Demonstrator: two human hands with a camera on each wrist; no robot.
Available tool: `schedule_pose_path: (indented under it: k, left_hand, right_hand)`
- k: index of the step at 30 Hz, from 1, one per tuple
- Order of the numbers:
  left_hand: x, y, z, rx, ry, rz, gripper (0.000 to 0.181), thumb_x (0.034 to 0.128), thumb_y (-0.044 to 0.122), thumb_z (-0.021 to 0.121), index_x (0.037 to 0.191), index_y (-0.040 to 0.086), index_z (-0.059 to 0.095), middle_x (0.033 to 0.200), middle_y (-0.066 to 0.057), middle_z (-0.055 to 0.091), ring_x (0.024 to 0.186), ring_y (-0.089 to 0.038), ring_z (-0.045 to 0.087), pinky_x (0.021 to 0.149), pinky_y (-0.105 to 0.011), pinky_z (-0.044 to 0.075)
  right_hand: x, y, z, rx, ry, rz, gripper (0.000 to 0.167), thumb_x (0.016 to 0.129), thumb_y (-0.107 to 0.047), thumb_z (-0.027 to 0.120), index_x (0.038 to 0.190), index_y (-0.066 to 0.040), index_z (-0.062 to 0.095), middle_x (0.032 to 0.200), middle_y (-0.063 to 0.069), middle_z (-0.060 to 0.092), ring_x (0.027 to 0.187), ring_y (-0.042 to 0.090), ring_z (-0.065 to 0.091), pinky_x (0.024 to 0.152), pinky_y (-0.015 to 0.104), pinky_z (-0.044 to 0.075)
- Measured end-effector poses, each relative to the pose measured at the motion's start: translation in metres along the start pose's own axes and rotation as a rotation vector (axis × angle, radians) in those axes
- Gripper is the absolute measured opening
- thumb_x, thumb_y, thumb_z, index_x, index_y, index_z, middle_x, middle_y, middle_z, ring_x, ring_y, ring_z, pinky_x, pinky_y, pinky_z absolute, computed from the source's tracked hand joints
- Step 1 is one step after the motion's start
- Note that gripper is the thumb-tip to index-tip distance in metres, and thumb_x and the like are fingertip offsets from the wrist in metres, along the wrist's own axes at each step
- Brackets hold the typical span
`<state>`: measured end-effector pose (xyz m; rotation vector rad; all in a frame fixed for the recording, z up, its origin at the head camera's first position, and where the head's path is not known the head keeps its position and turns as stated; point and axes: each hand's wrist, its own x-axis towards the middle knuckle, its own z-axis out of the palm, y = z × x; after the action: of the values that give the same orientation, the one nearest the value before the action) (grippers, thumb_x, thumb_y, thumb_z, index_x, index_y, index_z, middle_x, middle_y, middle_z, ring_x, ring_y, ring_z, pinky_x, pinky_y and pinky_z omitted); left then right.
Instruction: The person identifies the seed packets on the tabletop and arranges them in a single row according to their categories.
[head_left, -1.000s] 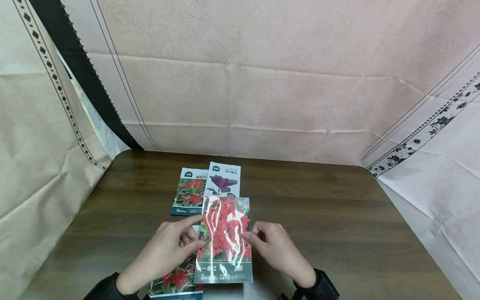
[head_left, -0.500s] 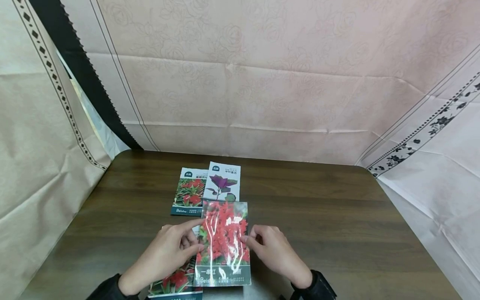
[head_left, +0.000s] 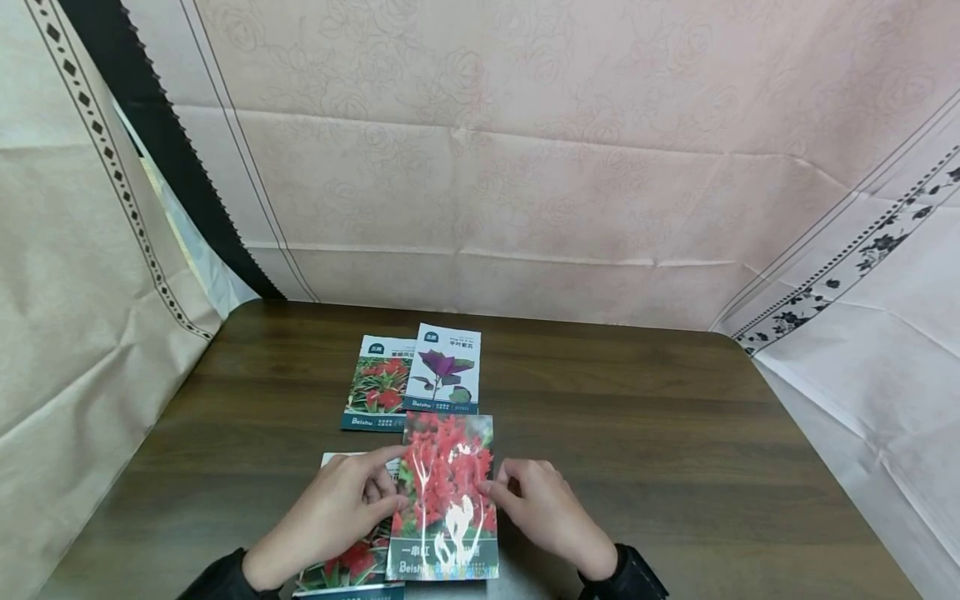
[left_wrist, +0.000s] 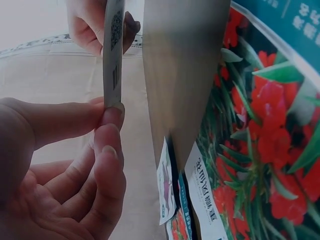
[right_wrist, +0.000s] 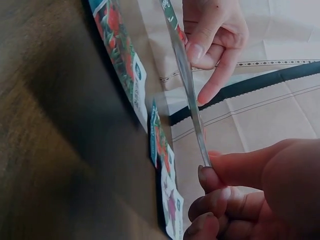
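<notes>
- The held packet has shifted toward the person, so the purple-plant packet now shows its lower band.
- Left hand and right hand pinch its opposite side edges (the wrist views show it off the table).
- The purple-plant packet overlaps the far red-flower packet.
- Left hand and held packet partly hide the near red-flower packet.

Black sleeves reach almost to the bare hands, the right cuff looking slightly glossy
</notes>
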<state>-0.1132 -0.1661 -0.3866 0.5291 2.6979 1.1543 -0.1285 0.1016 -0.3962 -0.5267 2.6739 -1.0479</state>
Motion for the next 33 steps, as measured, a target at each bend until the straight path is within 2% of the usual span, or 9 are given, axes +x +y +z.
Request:
schedule_pose_path:
  k: [7, 12, 18, 33]
  left_hand:
    - [0.000, -0.005, 0.004, -0.010, -0.013, 0.003, 0.051, 0.0856, 0.019, 0.073, 0.131, 0.003, 0.057, 0.068, 0.013, 0.062, 0.055, 0.001, 0.053, 0.056, -0.019, 0.042]
    - [0.000, -0.008, 0.007, -0.034, -0.045, -0.015, 0.053, 0.0855, 0.019, 0.073, 0.132, 0.001, 0.056, 0.068, 0.011, 0.063, 0.055, 0.000, 0.053, 0.056, -0.019, 0.042]
    - [0.000, -0.012, 0.013, -0.047, -0.053, -0.031, 0.053, 0.0842, 0.020, 0.074, 0.130, -0.001, 0.057, 0.066, 0.013, 0.062, 0.054, -0.001, 0.054, 0.057, -0.019, 0.043]
    - [-0.002, -0.018, 0.019, -0.074, -0.101, -0.071, 0.057, 0.0826, 0.021, 0.076, 0.131, -0.003, 0.056, 0.066, 0.012, 0.062, 0.053, -0.005, 0.054, 0.056, -0.020, 0.042]
  right_hand:
    - [0.000, 0.002, 0.005, -0.002, -0.014, 0.000, 0.036, 0.095, -0.037, 0.059, 0.067, -0.016, 0.056, 0.055, -0.008, 0.040, 0.048, 0.002, 0.034, 0.050, 0.018, 0.028]
    - [0.001, 0.002, 0.006, -0.010, -0.029, 0.022, 0.036, 0.095, -0.039, 0.060, 0.068, -0.014, 0.059, 0.055, -0.007, 0.042, 0.048, 0.002, 0.036, 0.049, 0.019, 0.029]
    - [0.002, 0.005, 0.008, -0.006, -0.066, 0.055, 0.035, 0.094, -0.038, 0.061, 0.067, -0.016, 0.055, 0.056, -0.008, 0.042, 0.051, 0.004, 0.040, 0.050, 0.020, 0.031]
    - [0.004, 0.010, 0.013, -0.026, -0.099, 0.059, 0.036, 0.094, -0.038, 0.061, 0.066, -0.017, 0.055, 0.056, -0.009, 0.042, 0.049, 0.004, 0.039, 0.050, 0.020, 0.031]
